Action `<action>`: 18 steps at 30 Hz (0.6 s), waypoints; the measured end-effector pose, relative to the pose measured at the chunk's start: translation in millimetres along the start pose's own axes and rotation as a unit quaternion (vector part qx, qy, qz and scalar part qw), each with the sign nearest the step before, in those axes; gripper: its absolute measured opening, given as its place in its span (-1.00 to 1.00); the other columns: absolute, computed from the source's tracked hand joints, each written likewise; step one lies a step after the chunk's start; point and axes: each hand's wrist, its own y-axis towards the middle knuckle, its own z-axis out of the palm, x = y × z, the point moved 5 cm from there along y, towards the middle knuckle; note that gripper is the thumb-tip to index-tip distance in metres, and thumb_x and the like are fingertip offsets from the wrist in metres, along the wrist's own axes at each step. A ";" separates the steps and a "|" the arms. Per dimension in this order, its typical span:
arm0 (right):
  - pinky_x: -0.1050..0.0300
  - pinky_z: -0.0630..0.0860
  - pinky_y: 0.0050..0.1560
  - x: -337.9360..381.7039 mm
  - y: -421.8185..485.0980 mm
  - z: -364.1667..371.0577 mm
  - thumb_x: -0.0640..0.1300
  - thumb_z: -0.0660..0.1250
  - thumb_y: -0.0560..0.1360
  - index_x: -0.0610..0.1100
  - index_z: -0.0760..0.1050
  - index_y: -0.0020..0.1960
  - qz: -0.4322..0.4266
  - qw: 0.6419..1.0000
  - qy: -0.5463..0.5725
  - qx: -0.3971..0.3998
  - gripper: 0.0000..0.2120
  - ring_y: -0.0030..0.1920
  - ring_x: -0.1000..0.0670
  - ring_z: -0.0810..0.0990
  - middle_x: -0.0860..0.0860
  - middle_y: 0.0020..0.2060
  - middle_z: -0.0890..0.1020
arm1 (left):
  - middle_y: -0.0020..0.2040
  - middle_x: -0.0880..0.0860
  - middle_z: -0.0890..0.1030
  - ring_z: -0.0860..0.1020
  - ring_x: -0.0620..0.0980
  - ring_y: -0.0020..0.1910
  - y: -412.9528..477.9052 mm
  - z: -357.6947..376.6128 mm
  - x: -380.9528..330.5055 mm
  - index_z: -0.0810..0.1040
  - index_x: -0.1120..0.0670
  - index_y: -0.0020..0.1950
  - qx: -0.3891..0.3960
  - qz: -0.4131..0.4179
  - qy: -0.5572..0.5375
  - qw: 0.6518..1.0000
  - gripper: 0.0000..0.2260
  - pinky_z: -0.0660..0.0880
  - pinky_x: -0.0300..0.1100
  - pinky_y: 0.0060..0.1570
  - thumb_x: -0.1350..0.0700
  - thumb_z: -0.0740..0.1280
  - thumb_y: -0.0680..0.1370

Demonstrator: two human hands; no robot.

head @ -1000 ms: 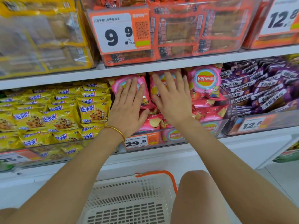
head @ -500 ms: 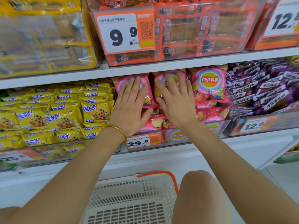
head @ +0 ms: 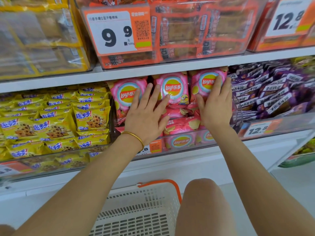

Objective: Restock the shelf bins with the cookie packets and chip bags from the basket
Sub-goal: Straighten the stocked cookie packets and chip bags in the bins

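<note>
Three pink chip bags stand upright at the back of a clear bin [head: 184,142] on the middle shelf: left bag [head: 122,94], middle bag [head: 173,87], right bag [head: 204,82]. More pink bags lie flat below them. My left hand [head: 146,116], a gold bangle on its wrist, presses with spread straight fingers between the left and middle bags. My right hand [head: 214,106] lies flat over the right bag, fingertips near its top. Yellow cookie packets [head: 54,126] fill the bin to the left. The white basket [head: 144,210] sits below; no packets show in its visible part.
Purple packets [head: 272,94] fill the bin to the right. The upper shelf holds orange packs [head: 196,31] behind a 9.9 price tag [head: 115,31] and yellow packs [head: 34,40]. My knee [head: 202,201] is beside the basket's orange handle [head: 177,186].
Both hands have slid to the right across the chip bags: the left from the left bag toward the middle one, the right from the middle bag onto the right bag.
</note>
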 end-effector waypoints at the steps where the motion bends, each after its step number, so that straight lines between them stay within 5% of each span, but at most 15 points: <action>1: -0.14 0.09 0.44 -0.2 2.4 -0.4 0.04 0.22 0.57 -0.32 0.00 0.51 -0.010 1.000 0.018 0.006 -0.29 0.48 -0.33 0.07 -0.36 0.47 0.05 | 0.53 0.16 0.16 0.07 0.20 0.52 0.0 0.8 -0.3 0.21 0.00 0.52 0.000 0.000 0.000 1.000 -0.45 0.01 0.21 0.46 -0.18 -0.13 0.59; 18: -0.14 0.10 0.45 -6.4 3.9 -6.4 -0.04 0.25 0.55 -0.32 0.05 0.50 -0.048 0.995 0.083 -0.008 -0.32 0.49 -0.30 0.07 -0.33 0.48 0.07 | 0.48 0.15 0.29 0.16 0.19 0.50 -4.8 -2.0 3.0 0.33 0.06 0.46 -0.023 0.038 -0.025 0.999 -0.49 -0.01 0.20 0.44 -0.14 -0.04 0.61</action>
